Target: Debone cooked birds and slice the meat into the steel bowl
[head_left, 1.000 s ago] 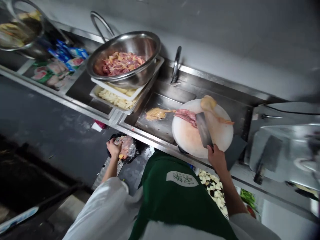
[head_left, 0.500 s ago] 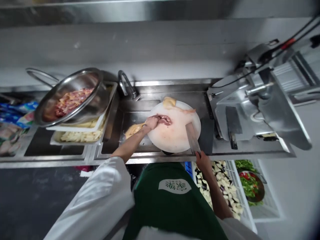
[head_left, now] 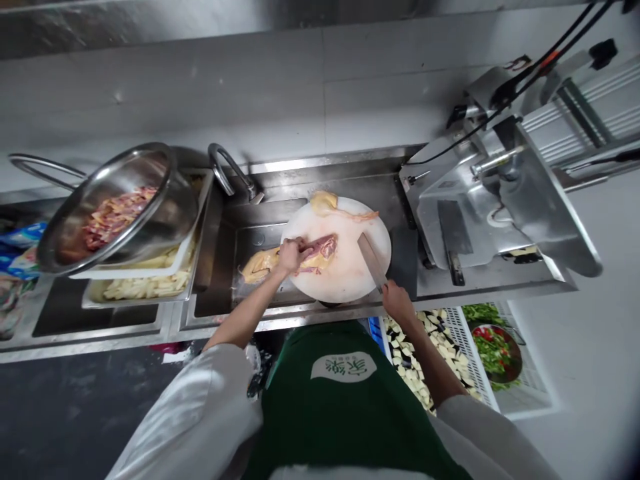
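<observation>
My left hand [head_left: 291, 255] is closed on a yellow-skinned poultry carcass [head_left: 324, 251]. Its red cut end lies on a round white cutting board [head_left: 345, 280], while yellow skin [head_left: 260, 264] stretches left over the sink. Under my fingers, part of the carcass is hidden. In my right hand [head_left: 397, 301] is the handle of a cleaver [head_left: 371, 259], its broad blade slanting over the right part of the board, apart from the meat. At the board's far edge lies another yellow poultry piece [head_left: 324, 203] with a long pinkish strip running right.
A tilted steel bowl [head_left: 170, 220] of cut meat rests on trays of pale strips [head_left: 150, 285] at left. Behind the sink [head_left: 240, 233] stands a faucet [head_left: 233, 170]. A slicing machine [head_left: 545, 207] with a second cleaver [head_left: 453, 233] occupies the right. Below are crates of cut eggplant [head_left: 450, 350] and greens.
More of the poultry carcass now lies on the board, beside and under my left hand, with its yellow skin showing. My right hand still holds the cleaver. The whole view has shifted slightly.
</observation>
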Available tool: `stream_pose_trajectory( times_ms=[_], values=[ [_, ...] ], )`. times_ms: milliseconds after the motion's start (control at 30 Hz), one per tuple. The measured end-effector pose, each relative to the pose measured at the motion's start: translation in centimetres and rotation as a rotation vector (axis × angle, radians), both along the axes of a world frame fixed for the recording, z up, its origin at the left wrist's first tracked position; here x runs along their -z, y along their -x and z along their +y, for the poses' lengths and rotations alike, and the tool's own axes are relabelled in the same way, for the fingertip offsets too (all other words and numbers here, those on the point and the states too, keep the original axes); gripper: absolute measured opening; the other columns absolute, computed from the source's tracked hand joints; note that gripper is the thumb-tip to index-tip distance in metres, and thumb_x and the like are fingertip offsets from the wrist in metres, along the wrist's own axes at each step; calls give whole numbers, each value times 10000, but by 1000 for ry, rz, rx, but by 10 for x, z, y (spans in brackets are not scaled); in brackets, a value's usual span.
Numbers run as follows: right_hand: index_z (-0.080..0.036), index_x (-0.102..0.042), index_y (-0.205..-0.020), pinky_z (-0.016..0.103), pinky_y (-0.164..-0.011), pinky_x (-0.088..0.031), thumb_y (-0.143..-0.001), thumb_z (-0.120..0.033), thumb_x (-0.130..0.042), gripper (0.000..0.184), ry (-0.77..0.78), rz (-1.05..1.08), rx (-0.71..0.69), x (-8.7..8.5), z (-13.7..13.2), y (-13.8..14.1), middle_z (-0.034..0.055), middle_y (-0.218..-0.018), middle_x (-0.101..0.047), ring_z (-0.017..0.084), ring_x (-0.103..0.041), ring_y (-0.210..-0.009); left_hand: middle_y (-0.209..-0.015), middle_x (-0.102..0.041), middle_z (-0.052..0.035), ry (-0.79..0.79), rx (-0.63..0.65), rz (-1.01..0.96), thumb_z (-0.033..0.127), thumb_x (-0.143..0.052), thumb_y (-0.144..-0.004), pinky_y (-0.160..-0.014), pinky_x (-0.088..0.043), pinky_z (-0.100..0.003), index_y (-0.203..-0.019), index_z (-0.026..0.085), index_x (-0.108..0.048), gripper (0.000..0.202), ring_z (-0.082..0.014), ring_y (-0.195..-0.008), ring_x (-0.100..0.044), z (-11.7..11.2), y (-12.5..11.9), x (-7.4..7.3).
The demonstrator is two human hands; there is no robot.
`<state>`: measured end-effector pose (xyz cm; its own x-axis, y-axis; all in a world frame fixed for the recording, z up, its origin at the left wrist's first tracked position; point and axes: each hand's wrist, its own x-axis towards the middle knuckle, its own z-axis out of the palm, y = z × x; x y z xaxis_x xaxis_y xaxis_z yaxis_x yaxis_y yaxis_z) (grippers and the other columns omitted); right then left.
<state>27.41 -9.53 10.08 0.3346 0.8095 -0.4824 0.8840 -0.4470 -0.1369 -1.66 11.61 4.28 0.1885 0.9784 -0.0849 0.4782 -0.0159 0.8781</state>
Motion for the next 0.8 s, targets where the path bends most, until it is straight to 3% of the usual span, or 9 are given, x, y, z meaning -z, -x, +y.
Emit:
stream_pose_trajectory(
  times_ms=[67, 133, 233, 333, 400, 467, 567, 700, 800],
  values=[
    [-114, -585, -1169, 282, -766, -433, -1081, -281, -329, 317, -30, 7, -37, -11, 15, 17, 169, -990, -736, 253, -723, -938, -913, -668, -113, -198, -67, 41, 320, -854, -702, -1055, -427, -444, -827, 211, -730, 207, -320, -1085, -589, -27, 12, 7],
    [-109, -562, -1218, 279, -778, -446, -1086, -277, -299, 339, -81, 42, -82, -22, 37, 43, 179, -998, -740, 251, -726, -943, -1050, -656, -123, -278, -183, 24, 343, -782, -791, -1105, -381, -456, -905, 218, -739, 174, -309, -1147, -557, -55, 24, 15],
    [-106, -529, -1302, 284, -815, -465, -1089, -281, -286, 367, -126, 100, -130, -26, 74, 85, 184, -1034, -744, 247, -723, -965, -1052, -649, -107, -224, -374, -102, 345, -776, -798, -999, -455, -394, -932, 222, -746, 185, -272, -1082, -582, -83, 35, 29],
    [-110, -563, -1306, 288, -863, -470, -1083, -250, -307, 367, -81, 128, -181, -15, 101, 112, 182, -1101, -738, 245, -709, -1027, -936, -657, -83, -150, -425, -211, 308, -789, -777, -863, -491, -338, -873, 217, -757, 137, -230, -921, -602, -91, 38, 40],
    [-118, -593, -1292, 281, -873, -467, -1076, -223, -316, 367, -41, 126, -204, -10, 110, 116, 172, -1140, -732, 241, -698, -1063, -902, -658, -78, -155, -424, -220, 268, -785, -772, -888, -487, -351, -832, 222, -758, 80, -227, -909, -599, -90, 37, 44],
    [-125, -606, -1284, 277, -855, -464, -1070, -219, -329, 363, -28, 109, -231, -15, 114, 111, 163, -1149, -728, 241, -693, -1059, -918, -659, -84, -166, -419, -217, 238, -776, -771, -932, -481, -379, -811, 229, -760, 44, -236, -944, -600, -88, 36, 45],
    [-102, -612, -1275, 290, -808, -459, -1071, -246, -319, 385, -117, 61, -271, -48, 119, 99, 170, -1095, -727, 250, -693, -977, -927, -654, -88, -163, -407, -218, 234, -757, -782, -960, -476, -420, -791, 234, -762, 10, -247, -956, -602, -90, 36, 47],
    [-41, -576, -1370, 302, -794, -456, -1093, -345, -169, 579, -476, -58, -169, -91, 128, 94, 227, -1087, -714, 264, -673, -958, -948, -658, -92, -169, -387, -217, 264, -745, -805, -969, -465, -439, -809, 233, -770, 40, -260, -965, -601, -98, 39, 51],
    [27, -629, -1321, 241, -772, -465, -1076, -302, -92, 676, -464, -88, -102, -78, 129, 107, 259, -1148, -700, 209, -662, -960, -957, -662, -95, -204, -353, -154, 263, -705, -845, -961, -458, -443, -820, 226, -756, 69, -261, -947, -603, -102, 43, 52]
  ],
)
